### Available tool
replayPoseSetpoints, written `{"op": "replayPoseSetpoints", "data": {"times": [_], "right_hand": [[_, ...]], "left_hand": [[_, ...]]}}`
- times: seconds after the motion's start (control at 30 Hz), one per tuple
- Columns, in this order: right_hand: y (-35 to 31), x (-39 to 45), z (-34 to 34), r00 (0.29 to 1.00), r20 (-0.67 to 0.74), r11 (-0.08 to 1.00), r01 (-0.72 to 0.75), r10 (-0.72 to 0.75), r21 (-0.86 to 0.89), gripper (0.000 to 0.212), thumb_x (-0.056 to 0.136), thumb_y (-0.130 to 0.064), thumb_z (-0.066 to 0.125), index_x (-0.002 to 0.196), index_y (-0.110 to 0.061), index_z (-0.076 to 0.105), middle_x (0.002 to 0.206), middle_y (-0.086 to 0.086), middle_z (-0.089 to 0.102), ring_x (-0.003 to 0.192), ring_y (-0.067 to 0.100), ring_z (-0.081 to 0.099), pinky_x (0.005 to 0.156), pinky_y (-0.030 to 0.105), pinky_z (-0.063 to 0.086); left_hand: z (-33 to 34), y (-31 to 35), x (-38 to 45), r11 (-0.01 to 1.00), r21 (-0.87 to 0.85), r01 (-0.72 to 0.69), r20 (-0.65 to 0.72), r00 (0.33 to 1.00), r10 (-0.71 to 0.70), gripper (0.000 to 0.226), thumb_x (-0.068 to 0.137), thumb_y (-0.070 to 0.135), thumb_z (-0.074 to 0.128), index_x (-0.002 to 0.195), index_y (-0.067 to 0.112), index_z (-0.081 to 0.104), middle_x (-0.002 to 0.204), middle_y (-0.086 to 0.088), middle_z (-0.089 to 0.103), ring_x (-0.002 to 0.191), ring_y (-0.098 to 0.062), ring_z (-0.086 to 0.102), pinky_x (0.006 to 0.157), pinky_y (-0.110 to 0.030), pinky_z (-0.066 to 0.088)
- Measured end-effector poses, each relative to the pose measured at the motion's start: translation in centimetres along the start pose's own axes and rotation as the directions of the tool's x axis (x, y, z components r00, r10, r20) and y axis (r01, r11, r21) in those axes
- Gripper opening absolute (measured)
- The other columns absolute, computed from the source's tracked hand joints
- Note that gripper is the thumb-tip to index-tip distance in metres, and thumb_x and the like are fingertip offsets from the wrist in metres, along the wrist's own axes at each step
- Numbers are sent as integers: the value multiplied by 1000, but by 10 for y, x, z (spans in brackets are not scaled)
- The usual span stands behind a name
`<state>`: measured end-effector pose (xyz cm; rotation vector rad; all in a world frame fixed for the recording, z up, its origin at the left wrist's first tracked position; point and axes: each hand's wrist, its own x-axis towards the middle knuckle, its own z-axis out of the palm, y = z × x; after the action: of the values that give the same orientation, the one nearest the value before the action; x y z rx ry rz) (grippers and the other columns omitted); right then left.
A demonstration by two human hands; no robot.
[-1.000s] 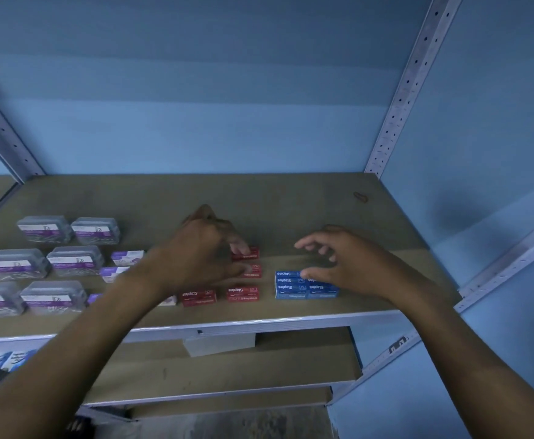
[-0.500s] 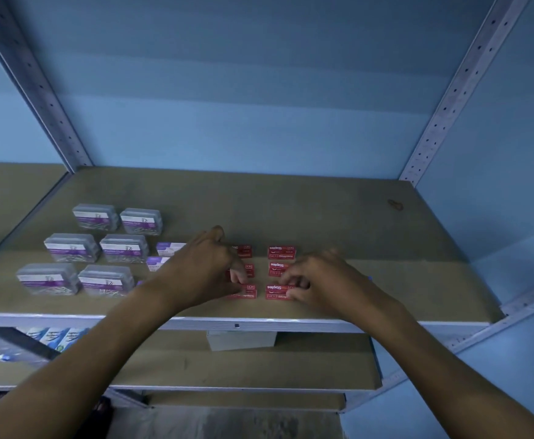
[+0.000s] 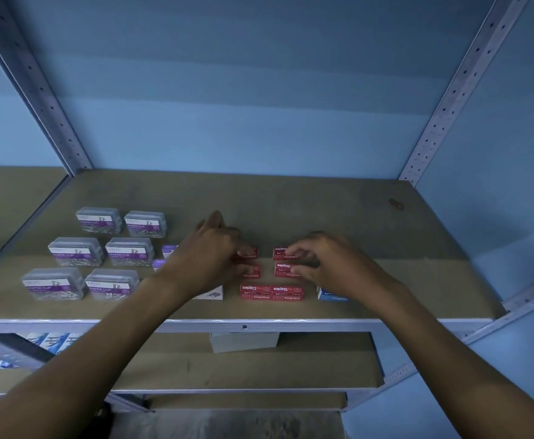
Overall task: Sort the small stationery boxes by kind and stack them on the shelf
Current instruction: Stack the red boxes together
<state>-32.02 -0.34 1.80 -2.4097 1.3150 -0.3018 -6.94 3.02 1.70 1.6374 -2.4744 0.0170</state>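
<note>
Fingers of the left hand (image 3: 208,258) are bunched on the red staple boxes in the left column, tips touching the back one (image 3: 250,252) and the middle one (image 3: 253,271); grip on either: cannot tell. Fingers of the right hand (image 3: 329,264) are curled together, tips pinching the right-column red boxes, back (image 3: 282,253) and middle (image 3: 283,270); which one is actually clamped: cannot tell.

Near to far on the shelf (image 3: 291,210):
- Front row, 6 o'clock from the hands: two red staple boxes (image 3: 272,292) touching side by side, lying flat near the front edge.
- Blue staple box (image 3: 330,295) at 5 o'clock, mostly hidden under the right wrist.
- White box (image 3: 210,294) at 7 o'clock, partly under the left wrist.
- Red boxes form two columns with a gap between them in the middle and back rows.
- Purple-and-white small boxes (image 3: 168,251) just left of the left hand, mostly covered.
- Six clear paper clip boxes (image 3: 75,251) at 9 o'clock, two columns by three rows, well apart from the red ones.
- Small brown mark (image 3: 396,204) at 1 o'clock, far right of the board.

Lower shelf (image 3: 259,365): white box (image 3: 243,342) under the front rail, blue-and-white packs (image 3: 50,342) at far left.
</note>
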Motion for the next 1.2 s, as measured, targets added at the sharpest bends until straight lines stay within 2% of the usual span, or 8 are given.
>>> {"op": "replayPoseSetpoints", "data": {"times": [0.17, 0.3, 0.53, 0.63, 0.77, 0.97, 1.1, 1.2], "right_hand": [[-5, 15, 11, 993, 114, 997, -15, 23, -74, 21, 93, -28, 70, 113, -27, 77, 105, -8, 78, 87, 6, 71, 81, 35, 61], [-9, 15, 7, 990, 139, 996, -8, 20, -84, 23, 93, -32, 69, 114, -29, 76, 107, -7, 78, 87, 8, 71, 82, 35, 61], [-9, 3, 11, 976, 216, 996, -3, 23, -90, 24, 96, -43, 58, 109, -31, 75, 101, -10, 76, 85, 4, 68, 81, 35, 59], [-11, 0, 11, 967, 252, 997, -10, 28, -74, 34, 85, -54, 67, 112, -34, 73, 101, -11, 75, 85, 4, 67, 79, 34, 59], [-15, -1, 11, 966, 260, 996, 20, 3, -85, 33, 82, -43, 75, 113, -32, 74, 105, -9, 75, 88, 4, 66, 81, 32, 59], [-17, 3, 11, 956, 293, 997, 6, 16, -75, 34, 83, -39, 76, 117, -33, 73, 110, -9, 73, 95, 4, 65, 86, 33, 57], [-16, 7, -2, 979, 201, 999, -30, 33, -19, 39, 84, -43, 77, 121, -33, 71, 108, -13, 72, 92, 0, 63, 82, 23, 53], [-11, 21, -9, 999, 44, 999, -27, 29, -44, 39, 91, -34, 72, 129, -33, 65, 119, -7, 65, 102, 9, 61, 84, 24, 47]], "left_hand": [[4, 2, 10, 996, 88, -18, 107, 994, 9, 30, 88, 56, 58, 102, 33, 73, 102, 14, 70, 109, -18, 40, 89, -33, 36], [1, 4, 15, 997, -27, -67, 92, 993, 69, 24, 87, 54, 60, 97, 37, 72, 93, 19, 72, 99, -14, 41, 81, -29, 35], [8, 7, 12, 986, -100, -131, 118, 983, 142, 17, 86, 47, 63, 93, 36, 74, 90, 20, 74, 89, -7, 32, 83, -32, 43], [13, 6, 9, 985, -105, -134, 116, 982, 146, 25, 85, 54, 61, 98, 37, 73, 91, 21, 73, 87, -9, 33, 79, -31, 40], [15, 7, 6, 985, -102, -137, 95, 985, 147, 31, 79, 56, 69, 103, 37, 72, 93, 20, 72, 87, -7, 31, 73, -27, 31], [23, 4, 3, 989, -122, -88, 76, 992, 98, 31, 76, 60, 70, 99, 39, 71, 90, 22, 70, 89, -7, 31, 69, -28, 37], [14, 2, 5, 982, -142, -128, 64, 988, 138, 34, 78, 64, 65, 95, 35, 72, 89, 22, 71, 88, -11, 42, 74, -26, 38], [3, -7, 14, 990, -109, -88, -4, 996, 89, 25, 85, 52, 62, 99, 32, 71, 100, 16, 70, 99, -18, 48, 83, -27, 38]]}}
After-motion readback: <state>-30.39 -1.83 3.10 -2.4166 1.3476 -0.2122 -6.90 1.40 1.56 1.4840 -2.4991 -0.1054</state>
